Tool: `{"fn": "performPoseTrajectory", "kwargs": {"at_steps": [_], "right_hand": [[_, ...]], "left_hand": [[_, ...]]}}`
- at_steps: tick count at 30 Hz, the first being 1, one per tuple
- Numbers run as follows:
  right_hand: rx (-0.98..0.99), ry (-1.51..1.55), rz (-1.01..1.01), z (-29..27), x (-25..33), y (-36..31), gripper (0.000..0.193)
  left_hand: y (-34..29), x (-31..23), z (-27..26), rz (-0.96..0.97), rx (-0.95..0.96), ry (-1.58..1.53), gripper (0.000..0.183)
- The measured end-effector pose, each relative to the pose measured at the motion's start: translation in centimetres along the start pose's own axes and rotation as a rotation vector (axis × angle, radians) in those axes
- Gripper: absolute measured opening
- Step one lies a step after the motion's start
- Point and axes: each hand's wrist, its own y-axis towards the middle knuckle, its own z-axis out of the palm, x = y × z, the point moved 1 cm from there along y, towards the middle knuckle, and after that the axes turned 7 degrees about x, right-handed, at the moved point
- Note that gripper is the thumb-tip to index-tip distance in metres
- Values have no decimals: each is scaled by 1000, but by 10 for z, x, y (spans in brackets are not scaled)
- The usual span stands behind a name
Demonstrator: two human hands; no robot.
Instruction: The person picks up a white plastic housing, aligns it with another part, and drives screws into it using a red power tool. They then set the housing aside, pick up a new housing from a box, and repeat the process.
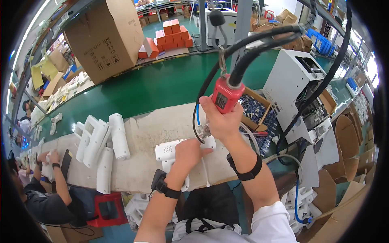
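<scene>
My right hand (225,117) is closed round a red power screwdriver (228,94), which hangs on a metal chain with thick black cables. The tool's lower end points down at a white plastic housing (165,151) on the worktable. My left hand (189,154) holds that housing down, its fingers curled over the middle and hiding part of it. Small holes dot the housing's left end, and a further white piece shows below it. A thin white rod or cord (205,173) lies beside my left hand. Where the tool's tip meets the housing is partly hidden by my right hand.
Several white plastic housings (97,139) lie stacked to the left. A cardboard tray (267,106) with small dark metallic parts is at the right, beside a white machine (289,79). Beyond the green belt (174,77) stand a large carton (105,44) and orange boxes. A co-worker (56,196) sits at far left.
</scene>
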Motion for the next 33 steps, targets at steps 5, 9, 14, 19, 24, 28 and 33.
{"fn": "performPoseTrajectory", "kwargs": {"at_steps": [5, 9, 14, 19, 24, 28, 33], "right_hand": [[-62, -15, -96, -8, 4, -7, 20], [-47, 21, -140, -6, 39, -5, 22], [-35, 145, -116, -2, 69, -13, 21], [-12, 87, -166, -10, 68, -22, 21], [9, -10, -234, -16, 48, -33, 22], [30, -16, -109, -17, 32, -39, 24], [-43, 190, -62, -3, 34, -44, 32]], "left_hand": [[-4, -6, -4, 6, -3, -9, 47], [-6, -13, -18, -21, -26, -104, 43], [-11, -6, -13, 29, -188, -353, 33], [-8, 7, -9, 99, -111, -197, 15], [-20, 9, -25, -260, -1, -1238, 21], [-15, 19, -21, -401, 142, -1319, 24], [-21, -1, -12, -109, -130, -208, 20]]}}
